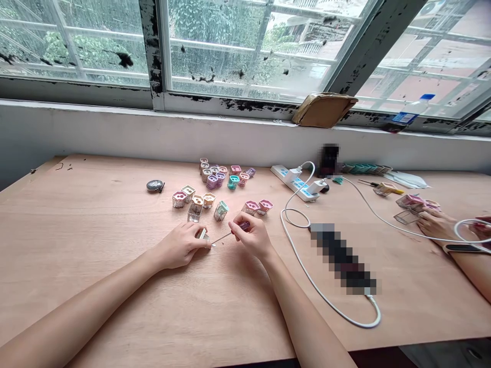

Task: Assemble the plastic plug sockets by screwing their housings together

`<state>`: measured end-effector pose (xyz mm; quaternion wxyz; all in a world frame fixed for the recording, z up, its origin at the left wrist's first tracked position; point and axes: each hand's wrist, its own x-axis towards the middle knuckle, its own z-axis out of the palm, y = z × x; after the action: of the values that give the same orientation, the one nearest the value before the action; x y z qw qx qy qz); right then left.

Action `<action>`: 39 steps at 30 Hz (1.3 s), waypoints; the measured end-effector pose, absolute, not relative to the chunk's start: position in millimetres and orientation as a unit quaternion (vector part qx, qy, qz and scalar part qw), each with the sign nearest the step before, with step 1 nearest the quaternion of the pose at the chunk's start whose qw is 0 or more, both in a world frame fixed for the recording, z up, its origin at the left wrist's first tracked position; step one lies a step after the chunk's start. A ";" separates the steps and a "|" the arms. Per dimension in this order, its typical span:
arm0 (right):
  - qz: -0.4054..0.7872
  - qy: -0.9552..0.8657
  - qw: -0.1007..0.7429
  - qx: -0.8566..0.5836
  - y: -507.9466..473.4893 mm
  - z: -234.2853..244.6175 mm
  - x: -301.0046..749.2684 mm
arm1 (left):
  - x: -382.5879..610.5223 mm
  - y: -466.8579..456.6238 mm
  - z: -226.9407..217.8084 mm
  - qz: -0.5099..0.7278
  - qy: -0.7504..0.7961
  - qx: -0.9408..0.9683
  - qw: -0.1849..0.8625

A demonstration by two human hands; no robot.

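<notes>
My left hand point(187, 246) is closed around a small pale plastic container point(203, 234), holding it low on the table; most of the piece is hidden by the fingers. A screwdriver point(244, 226) with a dark reddish handle is gripped in my right hand point(253, 237). Its thin metal shaft points left, and the tip meets or nearly meets the container's lower right end. Just beyond my hands stand a mint-topped clear container point(221, 211), an orange-topped one point(197, 202) and two pink-topped ones point(251, 207). A tiny white bit lies by the screwdriver tip.
Several coloured containers point(212, 180) cluster farther back, near a round metallic object point(155, 186). A power strip point(295, 183) with white plugs feeds a looping cable point(293, 245) to a pixelated dark object point(343, 259). At right, another person's hand point(437, 224) works beside pink-topped containers.
</notes>
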<state>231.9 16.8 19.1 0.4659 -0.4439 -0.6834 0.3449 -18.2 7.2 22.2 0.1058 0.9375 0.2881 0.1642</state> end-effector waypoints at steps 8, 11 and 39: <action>0.334 -0.693 0.459 -0.446 17.0 20.4 231.6 | -18.4 7.4 20.8 0.163 0.289 0.937 0.113; 0.331 -0.692 0.458 -0.448 17.2 20.5 231.4 | -18.3 7.3 20.6 0.164 0.290 0.936 0.113; 0.373 -0.654 0.471 -0.461 16.1 21.9 230.4 | -22.3 7.8 15.8 0.258 0.363 0.851 0.279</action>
<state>230.4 16.1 21.9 0.4708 -0.4605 -0.6537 0.3728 -22.3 7.8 15.8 0.2791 0.8508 0.3630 0.2578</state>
